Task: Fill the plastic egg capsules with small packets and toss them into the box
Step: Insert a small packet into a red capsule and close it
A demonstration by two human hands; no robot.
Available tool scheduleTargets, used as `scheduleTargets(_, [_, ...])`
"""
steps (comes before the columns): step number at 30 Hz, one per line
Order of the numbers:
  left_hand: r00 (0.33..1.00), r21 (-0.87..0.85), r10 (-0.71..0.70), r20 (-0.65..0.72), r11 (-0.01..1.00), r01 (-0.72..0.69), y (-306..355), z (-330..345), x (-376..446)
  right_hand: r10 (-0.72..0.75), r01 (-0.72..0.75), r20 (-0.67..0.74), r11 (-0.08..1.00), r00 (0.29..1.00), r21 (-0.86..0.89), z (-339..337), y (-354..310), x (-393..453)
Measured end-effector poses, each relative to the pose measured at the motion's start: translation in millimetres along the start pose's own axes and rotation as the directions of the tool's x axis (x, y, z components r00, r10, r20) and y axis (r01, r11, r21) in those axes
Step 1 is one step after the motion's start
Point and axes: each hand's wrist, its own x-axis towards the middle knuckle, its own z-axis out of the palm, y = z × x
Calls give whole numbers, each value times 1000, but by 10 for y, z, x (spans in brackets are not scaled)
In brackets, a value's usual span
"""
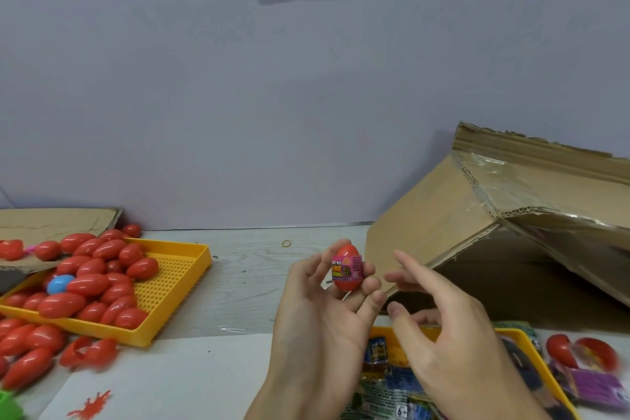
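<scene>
From the head camera, my left hand [318, 300] held a closed red egg capsule [347, 268] upright, pinched between thumb and fingertips, with a pink printed label wrapped round its middle. My right hand [443, 324] hovered just beside it, fingers loosely spread and gripping nothing, not touching the egg. Behind my hands the cardboard box [477, 215] lay tipped on its side on the table [245, 269], its open mouth facing me and clear tape shining along its upper flap.

To the left, a yellow perforated tray [177, 280] held a heap of red capsules [99, 280] with a single blue capsule [60, 284] among them; more red ones had spilled onto the table beside it, one of them lying open. A flat sheet of cardboard [51, 222] sat behind that tray.

Under my right hand a second yellow tray [538, 361] carried small printed packets [388, 389]. Right of it lay red capsule halves [579, 351] and a purple packet [600, 385]. A small rubber band [287, 243] rested on the table near the wall.
</scene>
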Motion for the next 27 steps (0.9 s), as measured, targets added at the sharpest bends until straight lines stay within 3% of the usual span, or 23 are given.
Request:
scheduleTargets(17, [997, -142, -71, 35, 987, 75, 27, -31, 16, 0, 0, 6, 1000, 1000, -11, -4, -27, -5])
scheduleTargets(22, [999, -34, -33, 22, 999, 34, 18, -43, 27, 15, -15, 17, 1000, 1000, -7, -2, -16, 1])
scheduleTargets(27, [990, 122, 136, -38, 984, -131, -36, -54, 67, 14, -14, 12, 1000, 1000, -10, 1, -8, 0])
